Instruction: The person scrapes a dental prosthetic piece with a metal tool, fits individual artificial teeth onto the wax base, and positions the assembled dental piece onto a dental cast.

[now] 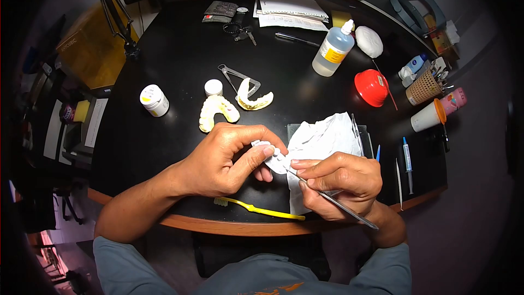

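Since the left hand (218,159) pinches the white piece (279,163) in its fingers above the desk (185,71), the right hand (345,179), fingers closed round the metal tool (349,211), needs braced, light strokes.

Matt black desktop (185,65), wood-look front edge (229,225). Slim metal tool (349,212), lower right, shiny. Glossy red plastic bowl (372,88), right. Yellow plastic toothbrush (267,210), lower centre. Crumpled white cloth or paper (322,141).
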Demonstrator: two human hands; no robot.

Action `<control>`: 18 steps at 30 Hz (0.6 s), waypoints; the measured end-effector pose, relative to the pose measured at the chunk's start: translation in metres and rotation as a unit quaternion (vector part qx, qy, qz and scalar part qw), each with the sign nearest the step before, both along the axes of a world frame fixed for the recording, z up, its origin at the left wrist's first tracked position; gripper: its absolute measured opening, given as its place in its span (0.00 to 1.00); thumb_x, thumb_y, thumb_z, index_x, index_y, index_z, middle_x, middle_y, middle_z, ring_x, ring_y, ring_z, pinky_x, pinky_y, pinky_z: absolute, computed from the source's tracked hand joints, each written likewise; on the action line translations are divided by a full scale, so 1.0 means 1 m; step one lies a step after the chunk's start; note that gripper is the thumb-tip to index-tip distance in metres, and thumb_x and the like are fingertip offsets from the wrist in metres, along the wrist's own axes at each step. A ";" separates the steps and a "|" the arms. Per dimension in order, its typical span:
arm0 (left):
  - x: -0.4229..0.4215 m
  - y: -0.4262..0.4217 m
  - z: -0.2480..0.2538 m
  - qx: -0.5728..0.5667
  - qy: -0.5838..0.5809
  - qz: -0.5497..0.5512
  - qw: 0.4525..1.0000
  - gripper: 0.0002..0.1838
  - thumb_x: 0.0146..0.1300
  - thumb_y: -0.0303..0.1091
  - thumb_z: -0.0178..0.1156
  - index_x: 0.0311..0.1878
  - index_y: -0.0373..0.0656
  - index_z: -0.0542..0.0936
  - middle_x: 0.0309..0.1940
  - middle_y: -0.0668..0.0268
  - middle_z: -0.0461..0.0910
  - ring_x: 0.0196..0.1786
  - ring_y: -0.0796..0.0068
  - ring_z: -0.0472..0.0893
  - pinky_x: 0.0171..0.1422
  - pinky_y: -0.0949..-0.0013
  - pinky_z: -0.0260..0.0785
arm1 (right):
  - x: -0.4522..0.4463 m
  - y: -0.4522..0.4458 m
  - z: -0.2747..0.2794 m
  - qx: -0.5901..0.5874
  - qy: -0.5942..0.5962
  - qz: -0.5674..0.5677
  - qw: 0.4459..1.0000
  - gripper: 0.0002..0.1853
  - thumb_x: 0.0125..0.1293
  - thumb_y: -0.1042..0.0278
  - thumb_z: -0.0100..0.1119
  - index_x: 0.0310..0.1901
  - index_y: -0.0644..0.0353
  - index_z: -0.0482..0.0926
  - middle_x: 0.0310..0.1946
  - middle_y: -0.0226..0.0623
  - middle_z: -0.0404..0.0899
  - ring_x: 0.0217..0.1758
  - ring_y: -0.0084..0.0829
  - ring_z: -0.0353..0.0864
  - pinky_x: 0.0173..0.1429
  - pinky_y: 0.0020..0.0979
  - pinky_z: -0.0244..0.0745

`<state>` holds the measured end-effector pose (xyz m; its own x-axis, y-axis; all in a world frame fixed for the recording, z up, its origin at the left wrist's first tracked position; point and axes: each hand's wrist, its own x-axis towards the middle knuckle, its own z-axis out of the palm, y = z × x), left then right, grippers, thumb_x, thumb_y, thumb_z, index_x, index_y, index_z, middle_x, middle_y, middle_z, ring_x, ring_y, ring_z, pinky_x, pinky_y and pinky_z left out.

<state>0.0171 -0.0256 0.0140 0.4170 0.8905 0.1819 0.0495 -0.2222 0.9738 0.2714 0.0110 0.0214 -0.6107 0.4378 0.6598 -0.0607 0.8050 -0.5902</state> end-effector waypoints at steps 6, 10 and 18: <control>-0.004 0.002 0.002 -0.001 0.016 -0.026 1.000 0.13 0.82 0.27 0.51 0.52 0.31 0.83 0.35 0.60 0.87 0.35 0.78 0.89 0.41 0.75 0.82 | -0.001 -0.001 0.000 -0.009 0.005 -0.012 1.000 0.06 0.53 0.81 0.77 0.28 0.65 0.85 0.34 0.45 0.90 0.44 0.40 0.95 0.43 0.28 0.90; -0.006 0.003 0.003 0.007 0.027 -0.032 0.999 0.12 0.81 0.26 0.52 0.50 0.31 0.84 0.33 0.60 0.87 0.31 0.77 0.89 0.38 0.76 0.81 | -0.002 -0.003 0.001 -0.015 0.004 -0.003 1.000 0.07 0.53 0.82 0.76 0.28 0.66 0.84 0.33 0.45 0.90 0.43 0.40 0.95 0.44 0.30 0.91; 0.002 0.002 -0.005 0.287 0.128 0.112 0.943 0.07 0.66 0.22 0.62 0.42 0.34 0.88 0.20 0.64 0.84 0.23 0.76 0.86 0.25 0.72 0.74 | -0.005 -0.001 -0.002 -0.030 0.021 0.010 0.999 0.08 0.53 0.89 0.70 0.32 0.68 0.81 0.32 0.50 0.86 0.40 0.42 0.94 0.53 0.42 0.93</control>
<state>0.0193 -0.0240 0.0092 0.3266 0.7464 0.5799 0.3754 -0.6655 0.6452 0.2664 0.0098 0.0195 -0.5927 0.4652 0.6575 -0.1024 0.7661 -0.6345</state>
